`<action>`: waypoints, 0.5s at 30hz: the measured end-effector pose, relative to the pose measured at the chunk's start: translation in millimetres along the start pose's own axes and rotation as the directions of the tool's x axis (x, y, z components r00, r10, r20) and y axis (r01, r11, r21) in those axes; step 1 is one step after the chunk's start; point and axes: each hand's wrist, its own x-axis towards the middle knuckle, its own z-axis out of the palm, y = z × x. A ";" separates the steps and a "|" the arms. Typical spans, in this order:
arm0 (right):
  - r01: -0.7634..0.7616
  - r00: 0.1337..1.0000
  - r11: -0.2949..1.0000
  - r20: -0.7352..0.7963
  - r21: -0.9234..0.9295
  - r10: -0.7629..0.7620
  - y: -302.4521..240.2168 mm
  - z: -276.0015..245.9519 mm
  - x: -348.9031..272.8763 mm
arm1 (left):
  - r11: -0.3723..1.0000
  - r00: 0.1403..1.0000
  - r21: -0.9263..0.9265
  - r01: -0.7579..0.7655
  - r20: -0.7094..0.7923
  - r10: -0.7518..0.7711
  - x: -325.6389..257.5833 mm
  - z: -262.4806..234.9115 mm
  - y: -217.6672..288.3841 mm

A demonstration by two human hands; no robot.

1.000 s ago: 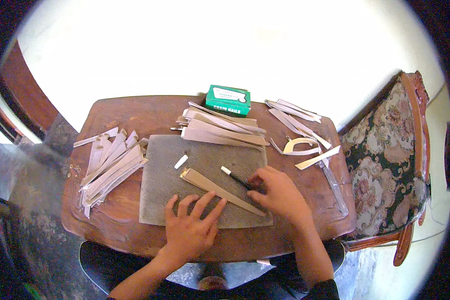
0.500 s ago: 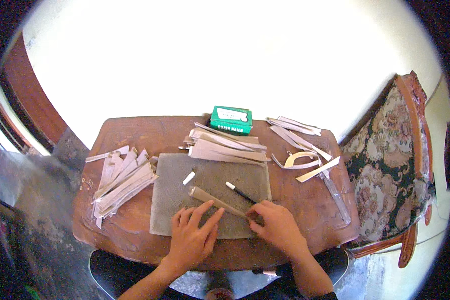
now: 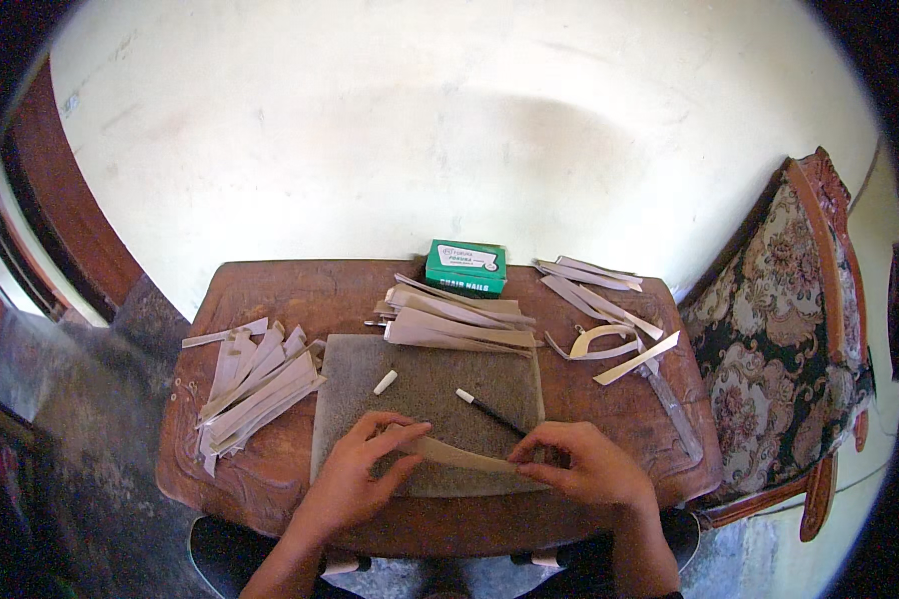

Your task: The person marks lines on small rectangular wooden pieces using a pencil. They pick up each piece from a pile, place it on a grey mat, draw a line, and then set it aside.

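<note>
A thin greyish-brown strip (image 3: 464,456), slightly curved, lies across the space between my hands above a grey mat. My right hand (image 3: 584,461) pinches its right end between thumb and fingers. At the other end, the thumb and forefinger of my left hand (image 3: 355,474) close around the strip, hiding its tip. A black marker pen (image 3: 491,411) with a white end rests on the mat (image 3: 348,361), just beyond my right fingers. Farther left on the mat sits a small white pen cap (image 3: 386,381), apart from the pen.
A wooden table (image 3: 255,285) bears piles of pale strips: one at the left (image 3: 260,394), one behind the mat (image 3: 454,327). Curved and straight offcuts (image 3: 609,344) lie at the right. A green box (image 3: 465,270) stands near the wall. A floral upholstered chair (image 3: 779,349) adjoins the table's right side.
The strip's left end has come toward me, into my left hand, which was spread beside it. My right hand has moved slightly right, keeping its pinch. The view has shifted, lowering the table in it.
</note>
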 end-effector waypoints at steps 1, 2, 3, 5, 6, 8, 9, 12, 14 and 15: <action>0.010 1.000 1.000 -0.015 -0.005 -0.010 2.5 0.4 -0.3 | 1.000 1.000 -0.025 0.014 0.004 -0.014 1.4 -0.2 0.1; 0.020 0.999 1.000 -0.030 -0.011 -0.020 4.9 1.3 -0.4 | 0.998 1.000 -0.050 0.029 0.009 -0.028 2.9 -0.2 0.3; 0.088 0.994 0.993 -0.050 -0.085 -0.092 7.3 3.2 -0.1 | 0.996 0.999 -0.075 0.043 0.014 -0.042 4.2 -0.4 0.4; 0.214 0.969 0.948 -0.075 -0.234 -0.237 11.4 8.8 0.7 | 0.995 0.999 -0.091 0.048 0.018 -0.046 5.5 0.2 -1.1; 0.171 0.978 0.960 -0.082 -0.223 -0.193 12.6 11.9 1.0 | 0.994 0.999 -0.099 0.050 0.020 -0.048 6.2 0.3 -1.6; 0.084 0.990 0.976 -0.094 -0.200 -0.105 13.7 17.0 3.0 | 0.994 0.998 -0.098 0.058 0.029 -0.056 8.2 -2.6 1.4; 0.093 0.983 0.967 -0.130 -0.236 -0.126 13.3 15.9 4.9 | 0.993 0.998 -0.097 0.062 0.033 -0.059 9.5 -4.0 2.4; 0.127 0.958 0.937 -0.205 -0.326 -0.201 9.0 6.6 18.7 | 0.999 0.999 -0.009 -0.053 -0.003 0.053 13.0 -13.8 -6.6; 0.146 0.944 0.917 -0.224 -0.371 -0.240 8.8 -5.7 33.8 | 0.988 0.992 0.095 -0.122 -0.011 0.123 24.2 -23.3 -7.5; 0.165 0.925 0.906 -0.256 -0.391 -0.279 10.8 -11.5 41.7 | 0.977 0.987 0.144 -0.159 -0.010 0.162 33.5 -27.1 -6.3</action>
